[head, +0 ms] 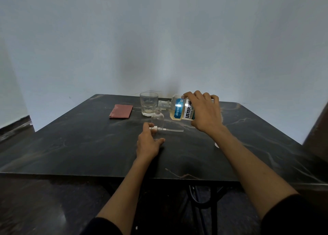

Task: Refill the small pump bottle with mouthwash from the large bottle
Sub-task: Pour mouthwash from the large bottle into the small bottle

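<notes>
Right hand (204,112) grips the large labelled mouthwash bottle (181,108), tipped over the small clear uncapped bottle (157,121); left hand (149,142) steadies it, holding the white pump (156,128). Pouring seems barely begun.

A plain home room: bare white walls (159,39), dark marble desk (71,146), drinking glass (148,104) beyond the hands

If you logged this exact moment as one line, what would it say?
phase: pouring | right hand: tilts large bottle over small bottle | left hand: steadies it, holds pump
</notes>
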